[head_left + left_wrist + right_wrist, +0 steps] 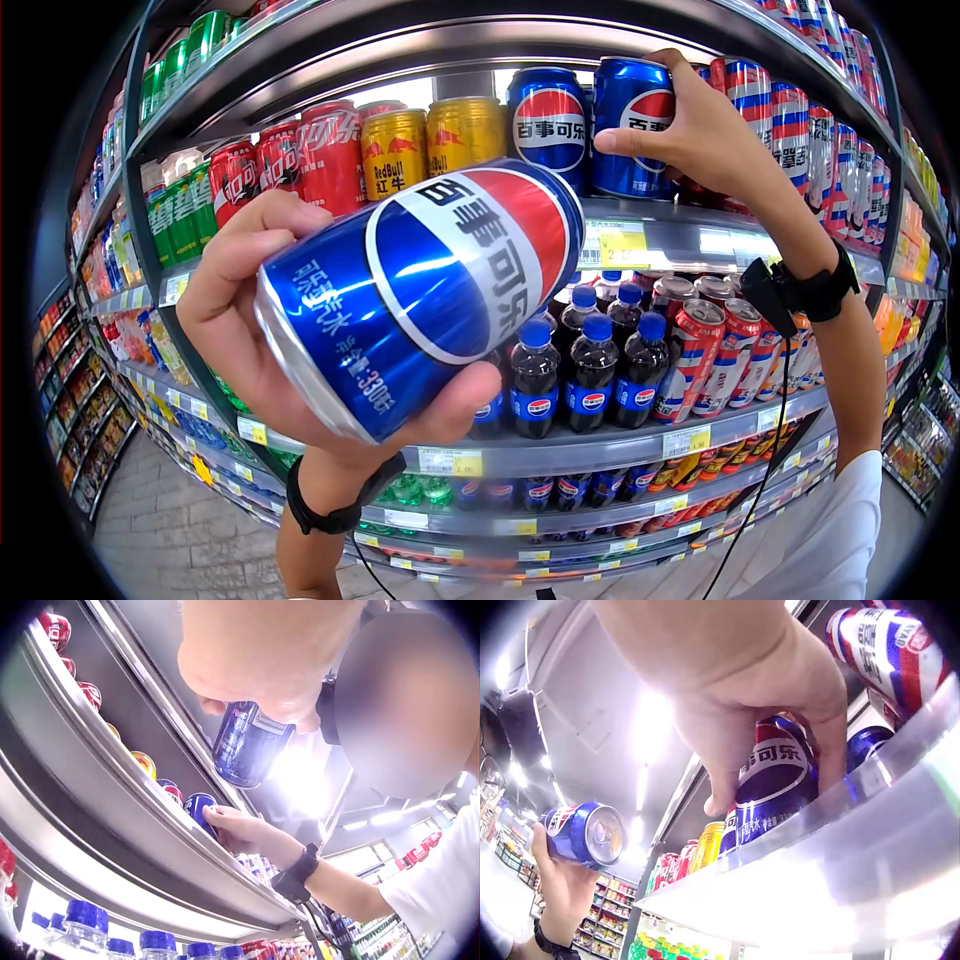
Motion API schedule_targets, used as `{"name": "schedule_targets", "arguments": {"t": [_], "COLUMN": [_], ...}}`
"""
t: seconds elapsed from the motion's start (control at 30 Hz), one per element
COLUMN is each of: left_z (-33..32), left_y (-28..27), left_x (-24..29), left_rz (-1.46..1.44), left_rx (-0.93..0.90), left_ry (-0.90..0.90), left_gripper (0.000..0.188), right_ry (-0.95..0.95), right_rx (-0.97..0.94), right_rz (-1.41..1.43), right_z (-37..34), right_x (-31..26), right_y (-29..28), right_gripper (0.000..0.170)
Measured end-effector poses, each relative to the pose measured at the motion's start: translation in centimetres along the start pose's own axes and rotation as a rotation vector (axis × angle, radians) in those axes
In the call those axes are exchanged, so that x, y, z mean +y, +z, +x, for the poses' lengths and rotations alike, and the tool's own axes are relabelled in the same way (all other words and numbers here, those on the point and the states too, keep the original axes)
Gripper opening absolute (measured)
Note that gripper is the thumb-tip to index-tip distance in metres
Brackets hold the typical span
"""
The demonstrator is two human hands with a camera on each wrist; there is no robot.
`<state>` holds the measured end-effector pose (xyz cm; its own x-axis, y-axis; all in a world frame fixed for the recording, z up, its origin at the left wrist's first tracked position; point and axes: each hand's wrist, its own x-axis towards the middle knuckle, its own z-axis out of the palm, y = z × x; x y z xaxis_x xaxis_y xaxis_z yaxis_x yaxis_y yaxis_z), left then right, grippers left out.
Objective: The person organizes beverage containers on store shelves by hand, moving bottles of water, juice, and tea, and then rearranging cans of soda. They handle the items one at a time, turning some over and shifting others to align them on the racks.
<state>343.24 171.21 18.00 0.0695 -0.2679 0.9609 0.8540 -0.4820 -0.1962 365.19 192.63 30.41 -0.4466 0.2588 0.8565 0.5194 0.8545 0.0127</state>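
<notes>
In the head view my left hand [235, 325] holds a blue Pepsi can [420, 290] tilted, close to the camera. Its thumb lies along the lower side and its fingers wrap the base end. On the upper shelf my right hand [705, 125] grips a second blue Pepsi can [615, 95], thumb across its front, fingers round the far side. This can stands upright beside another Pepsi can [547, 130]. The right wrist view shows the gripped can [776, 780] right at the shelf edge, between thumb and fingers.
Yellow Red Bull cans [465, 130] and red cola cans [330, 150] stand left of the Pepsi cans; striped cans [750, 95] stand to the right. Blue-capped bottles [590, 375] fill the shelf below. A price rail [660, 245] edges the upper shelf. A black cable [765, 470] hangs from the right wrist.
</notes>
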Motion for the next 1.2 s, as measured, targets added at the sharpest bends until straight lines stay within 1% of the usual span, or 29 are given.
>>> {"name": "schedule_targets", "arguments": {"t": [0.03, 0.1, 0.17, 0.23, 0.33, 0.37, 0.43, 0.47, 0.5, 0.53, 0.57, 0.6, 0.63, 0.7, 0.73, 0.77, 0.8, 0.83, 0.87, 0.9, 0.93, 0.97, 1.03, 1.07, 1.1, 1.13, 1.17, 1.2], "left_z": [-0.1, -0.3, -0.5, -0.8, -1.0, -1.1, -1.2, -1.1, -1.0, -0.8, -0.7, -0.5, -0.4, -0.1, 0.1, 0.7, 1.8, 2.5, 2.9, 3.1, 3.5, 4.3, 7.3, 7.0, 7.1, 6.8, 6.6, 6.8], "left_y": [0.0, 0.1, 0.4, 0.7, 1.1, 1.2, 1.3, 1.3, 1.4, 1.5, 1.6, 1.8, 2.0, 2.6, 3.1, 4.1, 5.4, 6.1, 5.2, 5.2, 6.5, 8.0, 9.1, 10.4, 11.8, 11.7, 11.6, 12.0], "left_x": [-0.1, -0.5, -0.5, -1.1, -1.1, -1.2, -1.3, -1.1, -0.9, -0.9, -0.7, -0.6, -0.5, -0.1, 0.3, 0.6, 0.7, 1.0, 1.0, 1.3, 2.1, 2.4, 0.6, 1.6, 1.5, 1.7, 1.8, 0.9], "left_rz": [-0.002, 0.015, 0.022, 0.031, 0.05, 0.052, 0.063, 0.083, 0.103, 0.1, 0.128, 0.156, 0.154, 0.167, 0.157, 0.155, 0.08, 0.005, 0.089, 0.077, 0.019, -0.038, -0.05, 0.076, 0.007, 0.127, 0.245, 0.215], "left_rx": [-0.001, -0.016, -0.038, -0.037, -0.063, -0.058, -0.081, -0.091, -0.101, -0.108, -0.103, -0.096, -0.094, -0.053, -0.041, -0.045, 0.028, 0.104, -0.092, -0.108, -0.088, -0.069, -0.218, -0.207, -0.213, -0.287, -0.361, -0.388], "left_ry": [-0.001, 0.061, 0.037, 0.069, 0.108, 0.115, 0.14, 0.152, 0.162, 0.168, 0.215, 0.262, 0.264, 0.305, 0.31, 0.308, 0.399, 0.491, 0.506, 0.429, 0.458, 0.489, 0.71, 0.605, 0.58, 0.447, 0.313, 0.235], "left_gripper": [0.101, 0.1, 0.099, 0.099, 0.099, 0.099, 0.099, 0.099, 0.099, 0.099, 0.1, 0.1, 0.1, 0.103, 0.105, 0.105, 0.105, 0.106, 0.113, 0.117, 0.118, 0.118, 0.115, 0.113, 0.11, 0.107, 0.105, 0.1], "right_ry": [0.002, -0.021, -0.01, 0.007, 0.093, 0.102, 0.004, 0.073, 0.081, 0.098, 0.111, -0.023, -0.024, -0.867, -0.863, -0.418, 0.033, 0.036, 0.001, -0.037, -0.034, -0.044, -0.075, -0.087, -0.1, -0.098, -0.214, -0.326], "right_rx": [-0.001, 0.019, 0.0, -0.018, -0.12, -0.111, -0.011, -0.075, -0.069, -0.071, -0.073, 0.08, 0.082, -0.293, -0.294, -0.363, -0.42, -0.418, -0.55, -0.686, -0.643, -0.644, -0.429, -0.321, -0.132, -0.134, -0.178, -0.219], "right_rz": [-0.001, 0.027, 0.026, 0.029, 0.076, 0.08, 0.025, -0.044, -0.04, -0.07, -0.102, -0.124, -0.126, 0.757, 0.759, 0.834, 0.88, 0.882, 1.005, 1.125, 1.209, 1.21, 1.267, 1.29, 1.111, 1.111, 0.917, 0.719], "right_z": [-0.1, -0.1, 0.0, 0.0, 0.0, 0.0, -0.1, -0.1, -0.5, -1.2, -1.9, -3.0, -3.0, -2.4, -3.1, -4.3, -5.2, -5.7, -6.0, -6.3, -6.6, -6.7, -7.2, -7.1, -6.0, -5.8, -5.4, -5.1], "right_x": [-0.1, -0.1, -0.2, -0.3, -0.3, 0.0, -0.2, -0.1, -0.6, -1.2, -1.8, -1.7, -0.2, 2.9, 0.8, -1.6, -3.5, -3.7, -3.9, -4.1, -4.6, -4.0, -1.3, -0.4, 0.1, -0.4, -1.3, -2.1], "right_y": [0.2, 0.6, 0.7, 0.7, 0.4, 0.7, 1.2, 1.0, 0.1, -1.1, -2.1, -3.1, -4.8, -8.2, -8.4, -7.9, -7.6, -7.6, -7.6, -7.7, -7.7, -8.0, -8.8, -9.0, -9.3, -10.4, -12.1, -12.9], "right_gripper": [0.131, 0.121, 0.123, 0.124, 0.131, 0.131, 0.12, 0.128, 0.128, 0.121, 0.115, 0.097, 0.097, 0.085, 0.085, 0.085, 0.087, 0.087, 0.079, 0.072, 0.064, 0.064, 0.067, 0.069, 0.078, 0.078, 0.08, 0.082]}}
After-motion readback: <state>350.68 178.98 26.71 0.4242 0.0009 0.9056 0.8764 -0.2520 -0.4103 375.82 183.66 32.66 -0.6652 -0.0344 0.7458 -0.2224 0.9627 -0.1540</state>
